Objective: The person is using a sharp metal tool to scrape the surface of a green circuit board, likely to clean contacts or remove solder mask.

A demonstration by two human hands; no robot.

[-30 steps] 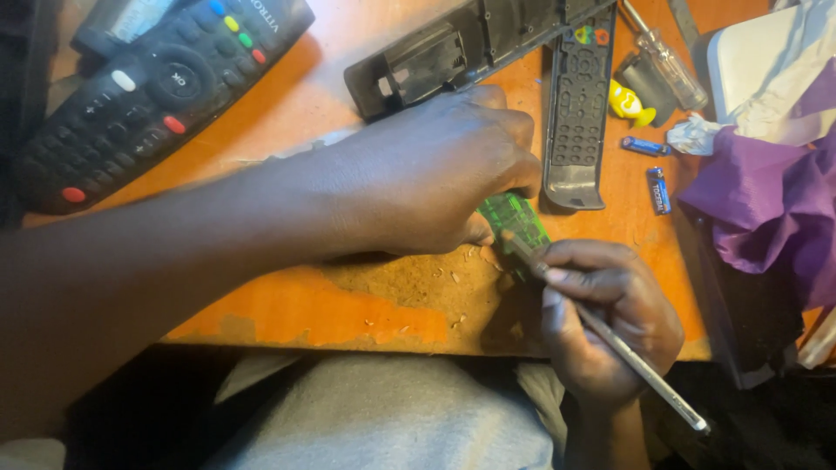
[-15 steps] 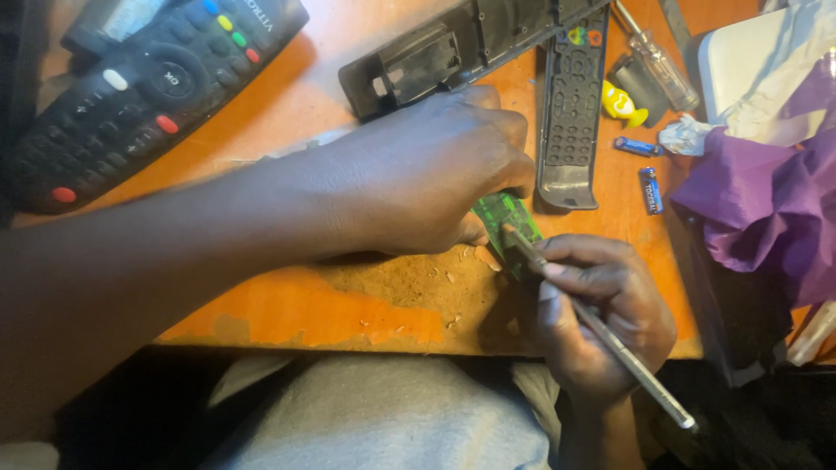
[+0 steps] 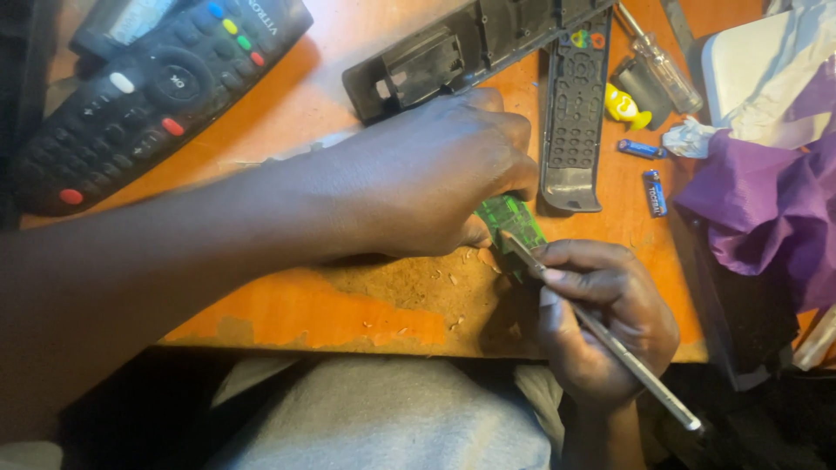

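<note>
Circuit board (image 3: 512, 222): small, green, thin, near the front edge of the orange table (image 3: 296, 309). Likely light, stiff and brittle; best held by its edges. My left hand (image 3: 418, 178) closes down on it; my right hand (image 3: 605, 322) grips a metal tool (image 3: 627, 357), tip on the board.

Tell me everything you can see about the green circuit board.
The green circuit board is a small, flat piece, glossy, with darker traces. Most of it is hidden. It lies tilted on the worn edge of the orange table. The left hand pins it down, and the metal tool in the right hand touches its lower edge.
</note>
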